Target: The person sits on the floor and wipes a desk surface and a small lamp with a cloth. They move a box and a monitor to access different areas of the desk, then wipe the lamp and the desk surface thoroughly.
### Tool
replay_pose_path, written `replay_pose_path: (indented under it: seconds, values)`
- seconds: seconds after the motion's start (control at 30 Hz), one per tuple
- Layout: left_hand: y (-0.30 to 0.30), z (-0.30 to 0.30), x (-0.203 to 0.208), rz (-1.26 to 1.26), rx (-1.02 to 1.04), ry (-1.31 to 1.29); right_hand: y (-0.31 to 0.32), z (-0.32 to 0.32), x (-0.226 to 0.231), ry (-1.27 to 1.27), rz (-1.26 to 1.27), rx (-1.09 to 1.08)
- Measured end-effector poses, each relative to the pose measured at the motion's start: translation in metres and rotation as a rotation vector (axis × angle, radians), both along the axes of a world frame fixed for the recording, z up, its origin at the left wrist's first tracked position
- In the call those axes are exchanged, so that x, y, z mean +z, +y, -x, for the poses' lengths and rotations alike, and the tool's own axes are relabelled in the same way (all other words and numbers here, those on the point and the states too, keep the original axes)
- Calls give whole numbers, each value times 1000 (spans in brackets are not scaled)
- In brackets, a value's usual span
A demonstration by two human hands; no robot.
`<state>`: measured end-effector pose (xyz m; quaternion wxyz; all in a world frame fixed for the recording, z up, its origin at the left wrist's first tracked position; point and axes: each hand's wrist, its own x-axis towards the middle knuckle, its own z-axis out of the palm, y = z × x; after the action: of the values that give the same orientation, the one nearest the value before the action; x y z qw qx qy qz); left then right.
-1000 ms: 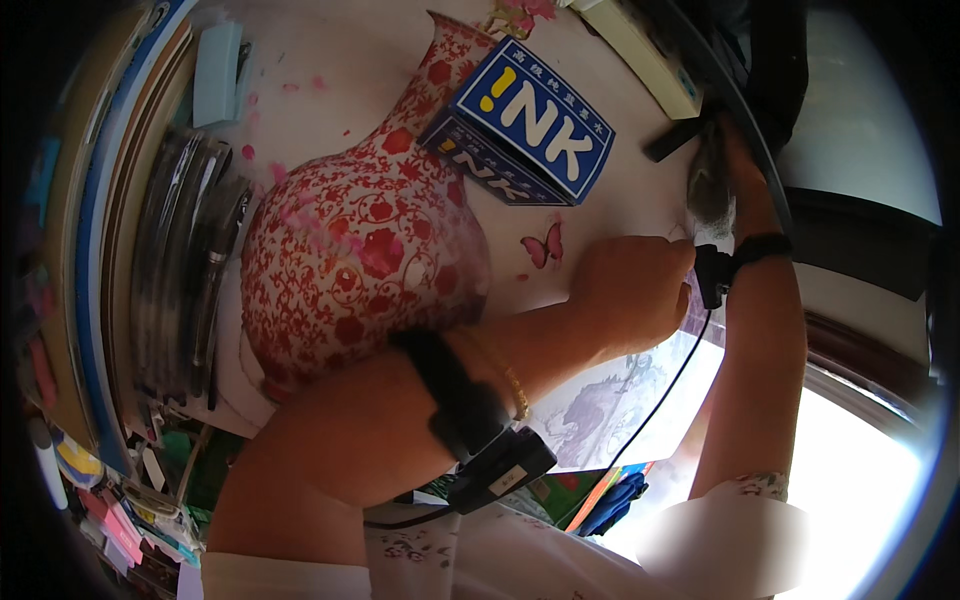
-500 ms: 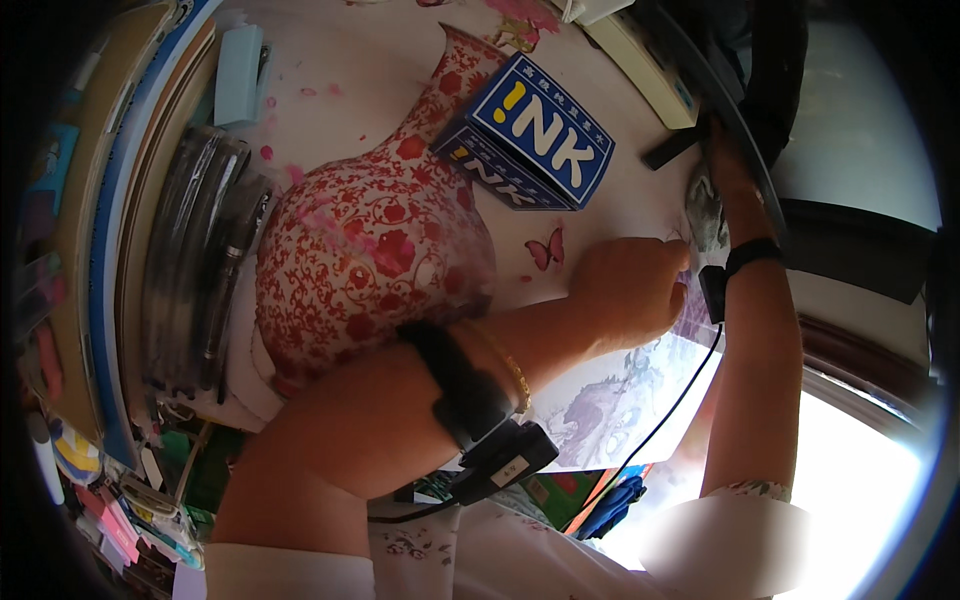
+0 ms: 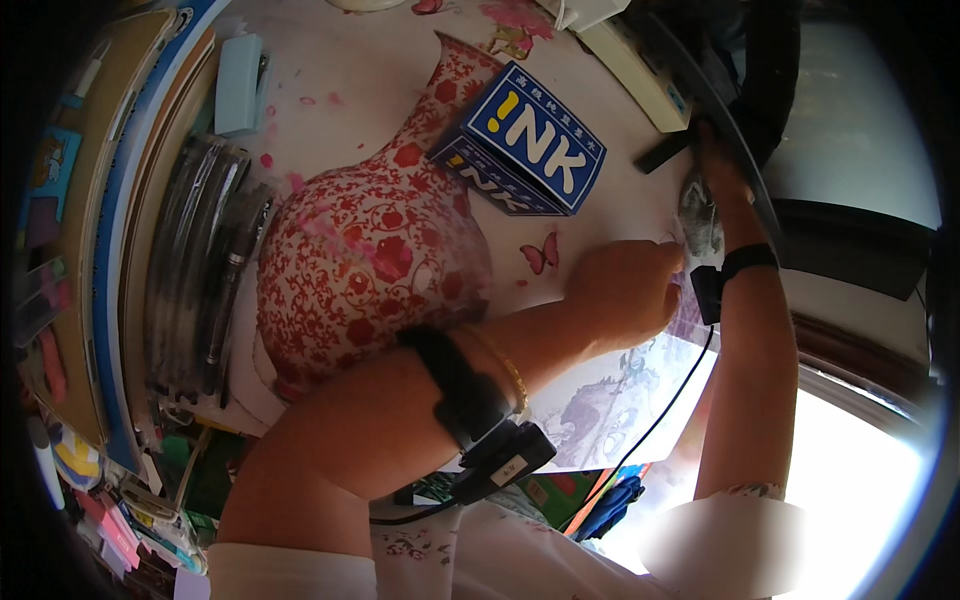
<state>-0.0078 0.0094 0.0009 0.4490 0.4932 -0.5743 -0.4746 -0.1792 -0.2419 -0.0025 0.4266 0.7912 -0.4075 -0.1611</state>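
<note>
My left hand [image 3: 628,290] is curled, knuckles up, over the upper edge of a white sheet with a pale grey-violet landscape [image 3: 610,400]. Its fingertips are turned away, so anything in its grip is hidden. Farther right, my right hand [image 3: 722,172] reaches forward beside the curved dark edge of a panel [image 3: 735,110]; its fingers are lost in shadow. Just left of that hand lie a short dark bar [image 3: 662,153] and a grey, glassy-looking patch [image 3: 699,215]. A blue carton [image 3: 540,135] with white and yellow lettering rests on the table beyond my left hand.
The tablecloth bears a printed red-and-white vase [image 3: 370,260] and a pink butterfly [image 3: 540,254]. Packed pens [image 3: 195,270], a light-blue box [image 3: 238,85] and upright folders [image 3: 125,230] line the left side. A cream-coloured long block [image 3: 630,70] lies at the back. Black bands and cables cross both forearms.
The whole view has shifted slightly. My right hand shows a little more beside the dark panel edge; my left hand keeps its curled pose over the sheet.
</note>
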Motion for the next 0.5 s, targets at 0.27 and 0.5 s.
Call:
replay_pose_path:
  seconds: [0.27, 0.5]
  values:
    - [-1, -1, -1, 1, 15, -16, 25, -9, 2, -59, -96, -135]
    - [1, -2, 2, 3, -13, -63, 15, 30, -4, -122, -145, 97]
